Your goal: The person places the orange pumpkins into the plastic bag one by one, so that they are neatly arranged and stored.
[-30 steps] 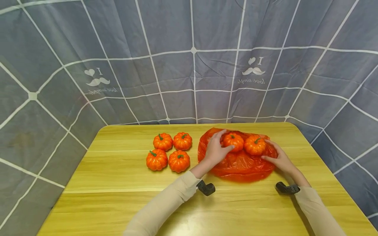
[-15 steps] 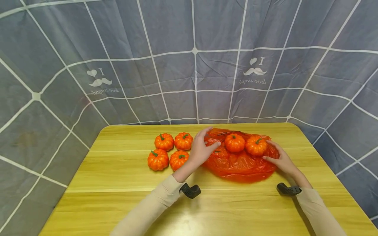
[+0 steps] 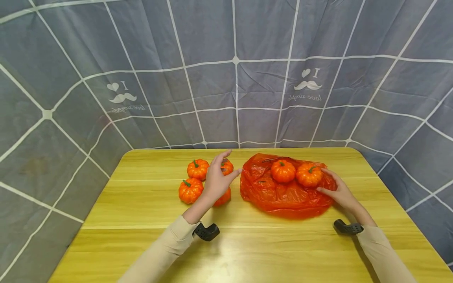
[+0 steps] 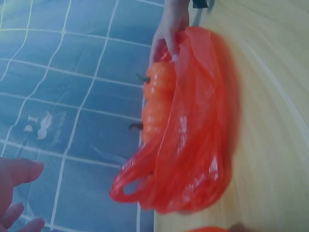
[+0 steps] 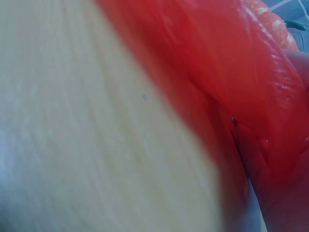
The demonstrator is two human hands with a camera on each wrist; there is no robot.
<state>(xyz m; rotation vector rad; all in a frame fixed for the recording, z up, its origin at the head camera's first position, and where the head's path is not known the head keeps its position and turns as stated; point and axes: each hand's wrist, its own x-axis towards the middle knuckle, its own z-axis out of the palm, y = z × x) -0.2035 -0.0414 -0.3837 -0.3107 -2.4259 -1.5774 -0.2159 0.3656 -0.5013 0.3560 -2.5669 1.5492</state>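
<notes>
My left hand (image 3: 216,181) is over the orange pumpkins at the left, its fingers and thumb spread apart and holding nothing. Beneath it, two pumpkins, one behind (image 3: 228,167) and one in front (image 3: 224,197), are partly hidden. To the right lies a thin red plastic bag (image 3: 286,202). Two pumpkins, one on the left (image 3: 283,171) and one on the right (image 3: 309,175), sit side by side in its folds, tops exposed. At the bag's right end my right hand (image 3: 342,194) holds the plastic edge between thumb and fingers, beside the right pumpkin. The left wrist view shows a bag handle loop (image 4: 129,189).
Two more pumpkins, one behind (image 3: 197,169) and one in front (image 3: 190,190), stand left of my left hand. All rest on a wooden table (image 3: 269,251) with a grey-blue checked cloth (image 3: 212,86) hanging along its far edge.
My left hand has moved left, away from the left pumpkin in the bag, to above the group on the left. The right hand stays at the bag's right end.
</notes>
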